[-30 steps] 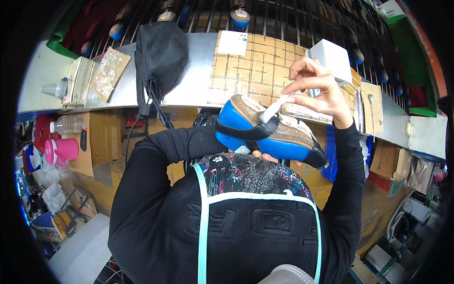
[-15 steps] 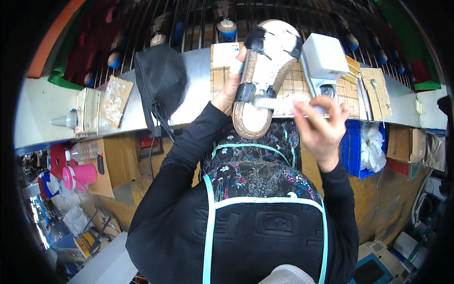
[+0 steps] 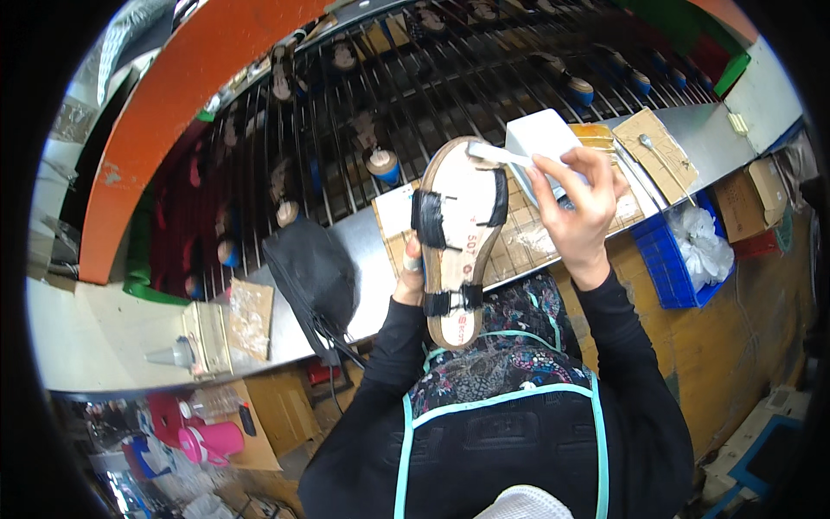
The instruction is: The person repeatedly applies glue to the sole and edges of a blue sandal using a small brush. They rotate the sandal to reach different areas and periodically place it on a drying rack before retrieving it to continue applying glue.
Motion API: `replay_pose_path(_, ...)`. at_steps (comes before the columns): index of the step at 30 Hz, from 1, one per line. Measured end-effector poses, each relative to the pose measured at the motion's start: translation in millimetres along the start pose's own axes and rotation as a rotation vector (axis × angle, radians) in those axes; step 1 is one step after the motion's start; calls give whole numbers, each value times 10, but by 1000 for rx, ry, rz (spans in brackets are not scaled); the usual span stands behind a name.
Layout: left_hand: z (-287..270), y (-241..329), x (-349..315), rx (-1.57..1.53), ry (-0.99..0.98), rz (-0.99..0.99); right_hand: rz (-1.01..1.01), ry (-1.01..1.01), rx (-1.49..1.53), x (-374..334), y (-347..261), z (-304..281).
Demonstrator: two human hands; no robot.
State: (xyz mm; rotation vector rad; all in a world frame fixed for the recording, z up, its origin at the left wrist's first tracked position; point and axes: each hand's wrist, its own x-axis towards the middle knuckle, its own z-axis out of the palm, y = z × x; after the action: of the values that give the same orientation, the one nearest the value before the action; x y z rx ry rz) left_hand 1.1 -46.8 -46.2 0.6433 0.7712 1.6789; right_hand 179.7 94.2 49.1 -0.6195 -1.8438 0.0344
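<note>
The left hand clamps a white-faced, brown-rimmed shoe sole with black straps, raised by the silver metal bench. At the sole's far end, the right hand pinches a slim white brush. It's likely brushing the face; the next stroke calls for steadiness.
</note>
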Motion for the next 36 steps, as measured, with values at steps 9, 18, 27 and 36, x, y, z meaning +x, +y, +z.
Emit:
replay_pose_path(9,-314,-126,164,-337,69,50,627,-405,874,-560,-68,-91)
replay_pose_path(18,710,38,527,63,231,169,807,-173,1270,-437,14,78)
replay_pose_path(27,-47,-287,1218,-113,-99,-418,1242,-194,1391,731,1507,575)
replay_pose_path(36,-422,-452,1372,-219,-346,-424,1147,-266,1134,947,1981,2016)
